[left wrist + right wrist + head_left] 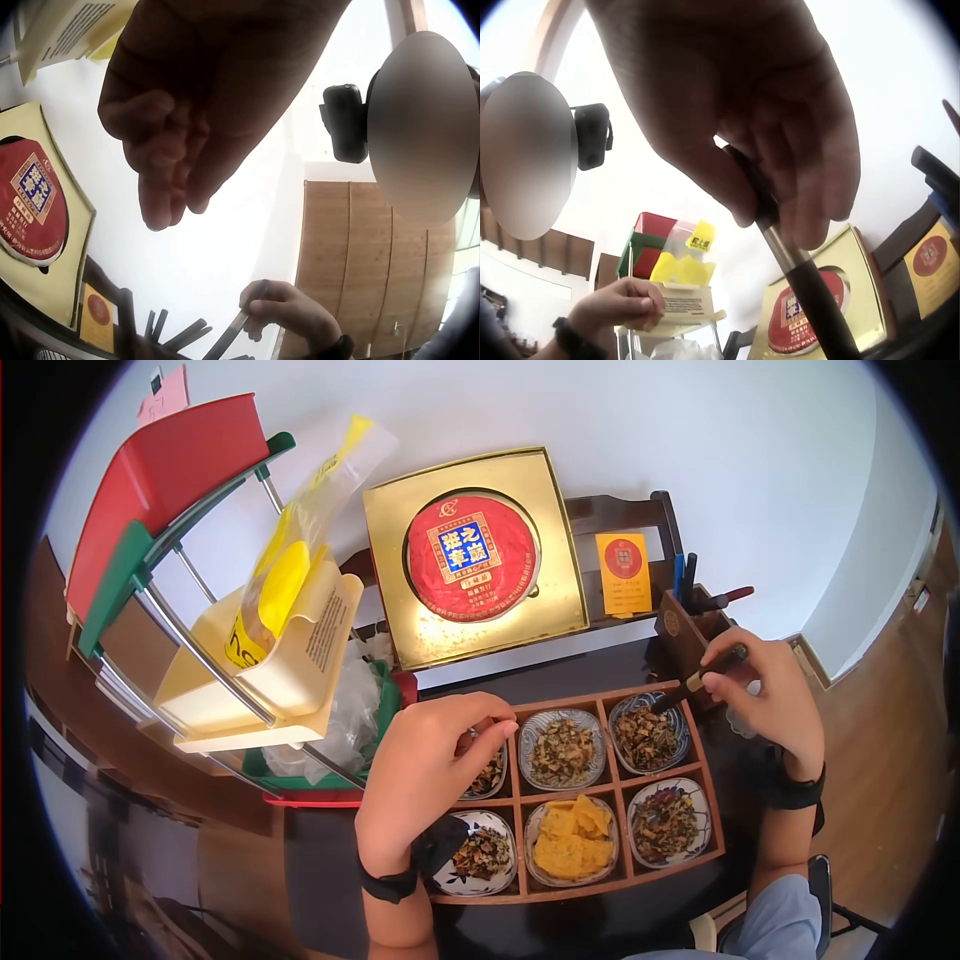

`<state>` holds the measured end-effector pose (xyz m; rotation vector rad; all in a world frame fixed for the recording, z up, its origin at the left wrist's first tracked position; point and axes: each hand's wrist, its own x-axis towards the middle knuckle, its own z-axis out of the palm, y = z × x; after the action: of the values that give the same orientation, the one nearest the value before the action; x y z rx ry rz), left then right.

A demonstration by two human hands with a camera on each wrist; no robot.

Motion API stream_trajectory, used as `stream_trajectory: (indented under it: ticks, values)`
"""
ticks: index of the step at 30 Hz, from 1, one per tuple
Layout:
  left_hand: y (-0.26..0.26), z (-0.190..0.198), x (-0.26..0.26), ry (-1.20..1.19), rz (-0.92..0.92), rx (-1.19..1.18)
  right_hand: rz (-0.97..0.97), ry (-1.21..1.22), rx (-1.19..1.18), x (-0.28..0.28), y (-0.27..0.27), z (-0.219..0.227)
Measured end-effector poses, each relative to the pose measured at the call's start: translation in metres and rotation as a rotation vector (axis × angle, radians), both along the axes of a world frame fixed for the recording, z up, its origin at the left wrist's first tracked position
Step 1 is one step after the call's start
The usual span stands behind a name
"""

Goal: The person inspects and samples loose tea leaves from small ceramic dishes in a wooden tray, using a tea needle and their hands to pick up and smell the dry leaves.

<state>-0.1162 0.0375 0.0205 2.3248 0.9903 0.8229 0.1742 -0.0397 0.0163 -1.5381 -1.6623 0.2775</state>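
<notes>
A wooden box [616, 785] with six compartments holds small dishes. Five dishes carry dried leafy bits, among them the top right dish [648, 734]; the bottom middle one has yellow pieces [573, 840]. My right hand [775, 695] pinches a dark brush-like tool [690, 685] with a metal band, its dark end at the top right dish. In the right wrist view the tool [814, 300] slants down from the fingers. My left hand [430, 760] hovers over the top left dish, partly hiding it, thumb near bent fingers; nothing shows between them in the left wrist view [176, 142].
Behind the box stands a gold box [385, 560] with a round red package, beside an orange card [624, 595] and a wooden holder with pens [685, 622]. A rack with red, green and cream trays [300, 650] and plastic bags is at the left.
</notes>
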Motion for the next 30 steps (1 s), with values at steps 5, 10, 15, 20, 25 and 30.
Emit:
stream_trajectory:
  ticks: [5,10,15,20,25,30]
  values:
    - [0.002,-0.002,0.002,0.040,-0.008,0.026,0.074,-0.291,-0.099,-0.002,0.017,-0.020]
    - [0.003,-0.004,-0.001,-0.005,-0.012,0.020,0.063,-0.158,-0.047,-0.008,0.014,-0.015]
    - [0.003,-0.003,0.000,-0.003,-0.007,0.009,0.074,-0.139,-0.135,-0.014,0.016,-0.016]
    - [0.002,-0.004,0.001,0.001,-0.010,0.021,0.181,-0.282,-0.112,-0.014,0.026,-0.032]
    - [0.002,-0.004,0.002,0.003,-0.021,0.034,0.186,-0.351,-0.162,-0.017,0.025,-0.034]
    - [-0.002,-0.005,0.009,0.016,-0.027,0.070,0.100,-0.134,-0.188,-0.022,0.020,-0.025]
